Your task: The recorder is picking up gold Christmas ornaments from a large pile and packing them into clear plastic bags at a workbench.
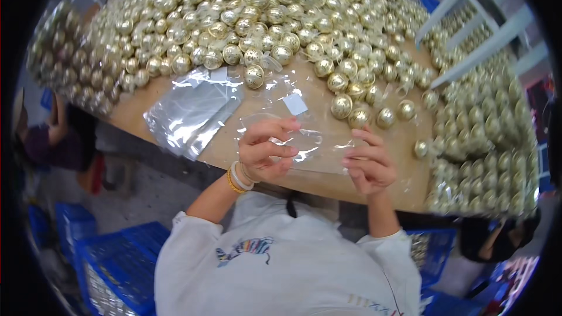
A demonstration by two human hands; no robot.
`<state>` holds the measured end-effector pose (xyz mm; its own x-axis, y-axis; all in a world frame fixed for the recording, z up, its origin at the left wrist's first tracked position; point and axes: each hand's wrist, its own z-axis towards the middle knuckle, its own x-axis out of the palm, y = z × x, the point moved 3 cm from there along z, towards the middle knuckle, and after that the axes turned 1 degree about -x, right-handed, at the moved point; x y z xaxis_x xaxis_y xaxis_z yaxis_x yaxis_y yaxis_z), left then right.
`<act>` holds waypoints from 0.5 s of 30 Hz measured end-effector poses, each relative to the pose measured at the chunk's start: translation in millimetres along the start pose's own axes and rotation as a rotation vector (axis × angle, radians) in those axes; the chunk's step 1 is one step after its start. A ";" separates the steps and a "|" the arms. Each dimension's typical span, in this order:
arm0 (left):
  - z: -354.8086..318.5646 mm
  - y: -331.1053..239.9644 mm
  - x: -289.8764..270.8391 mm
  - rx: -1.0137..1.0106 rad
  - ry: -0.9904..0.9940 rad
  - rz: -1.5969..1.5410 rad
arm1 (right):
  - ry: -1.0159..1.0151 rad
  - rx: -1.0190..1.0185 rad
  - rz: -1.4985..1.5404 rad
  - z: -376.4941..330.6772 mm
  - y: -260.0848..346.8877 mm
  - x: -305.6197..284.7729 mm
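A clear plastic bag spans the gap between my two hands, just above the near part of the table. My left hand, wearing bracelets at the wrist, has its fingers curled on the bag's left side. On the right side my right hand pinches the film with bent fingers. A small white label shows at the far end of the bag. Beyond my right hand lie several loose gold ball ornaments. One more gold ball sits past my left hand. Glare hides the bag's exact edges.
A flat stack of clear bags lies left on the brown table. Gold balls heap across the far side. Bagged balls are piled at the right, near a pale frame. Blue crates stand lower left.
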<state>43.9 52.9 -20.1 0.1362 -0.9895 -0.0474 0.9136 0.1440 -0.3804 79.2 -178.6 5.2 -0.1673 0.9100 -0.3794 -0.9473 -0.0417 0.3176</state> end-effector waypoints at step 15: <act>51.4 -13.5 13.5 -0.603 0.421 0.235 | 0.294 0.424 -0.164 57.4 18.5 -0.9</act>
<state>53.1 38.0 31.9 0.0330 -0.8707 -0.4907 0.4958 0.4405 -0.7484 77.5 -156.5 61.3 -0.1535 0.7340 -0.6616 -0.7842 0.3168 0.5335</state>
